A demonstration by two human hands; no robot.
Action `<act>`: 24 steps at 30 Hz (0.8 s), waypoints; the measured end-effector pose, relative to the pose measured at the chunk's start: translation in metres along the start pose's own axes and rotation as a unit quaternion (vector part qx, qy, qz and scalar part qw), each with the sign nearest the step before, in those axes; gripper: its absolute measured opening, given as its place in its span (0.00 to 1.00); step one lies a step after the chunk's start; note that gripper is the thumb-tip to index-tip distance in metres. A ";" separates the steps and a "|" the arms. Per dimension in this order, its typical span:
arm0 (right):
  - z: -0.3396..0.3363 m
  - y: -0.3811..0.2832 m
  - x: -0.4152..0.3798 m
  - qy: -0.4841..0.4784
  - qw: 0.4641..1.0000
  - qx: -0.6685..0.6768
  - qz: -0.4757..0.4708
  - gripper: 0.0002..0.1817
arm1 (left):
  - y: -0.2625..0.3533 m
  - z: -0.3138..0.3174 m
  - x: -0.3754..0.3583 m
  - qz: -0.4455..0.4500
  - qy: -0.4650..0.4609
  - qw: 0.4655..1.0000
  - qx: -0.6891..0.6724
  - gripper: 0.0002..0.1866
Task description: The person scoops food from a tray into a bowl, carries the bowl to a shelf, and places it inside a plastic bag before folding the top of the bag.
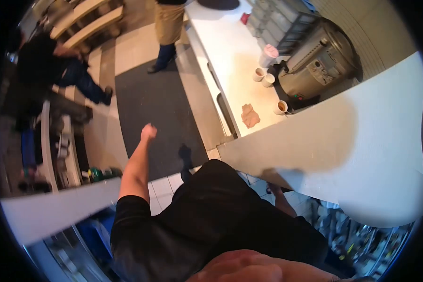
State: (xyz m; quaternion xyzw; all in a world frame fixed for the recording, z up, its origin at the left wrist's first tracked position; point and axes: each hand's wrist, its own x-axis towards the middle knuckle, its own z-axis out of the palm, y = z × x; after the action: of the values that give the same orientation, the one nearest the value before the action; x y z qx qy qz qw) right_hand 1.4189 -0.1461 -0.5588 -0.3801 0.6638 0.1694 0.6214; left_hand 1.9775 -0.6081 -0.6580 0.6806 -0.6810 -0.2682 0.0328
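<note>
My left hand [149, 132] hangs in the air over the dark floor mat [160, 103], its fingers curled in and nothing visible in them. On the other side of my body, my right hand [270, 188] is low beside the pale ledge [291, 141], small and in shadow. Its fingers cannot be made out, nor whether it holds anything. Beyond the ledge, a crumpled tan cloth [250, 116] lies on the white counter [235, 70], with a paper cup [280, 107] to its right.
Two more cups [263, 76] and a pink-lidded container [269, 55] stand near a large metal urn [317, 61]. One person [169, 23] stands on the mat's far side; another person [56, 66] is at the left. Shelves [56, 145] hold items at lower left.
</note>
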 end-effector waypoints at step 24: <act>0.091 -0.336 0.118 0.198 0.798 0.552 0.137 0.24 | 0.718 -0.028 0.373 0.412 -0.181 0.892 0.047 0.44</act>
State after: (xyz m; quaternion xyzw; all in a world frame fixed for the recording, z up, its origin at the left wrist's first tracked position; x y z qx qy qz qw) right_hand 1.7300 -0.3371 -0.6037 0.0973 0.7988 -0.2214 0.5509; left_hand 1.3094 -1.0197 -0.4588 0.2794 -0.9063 -0.3168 -0.0161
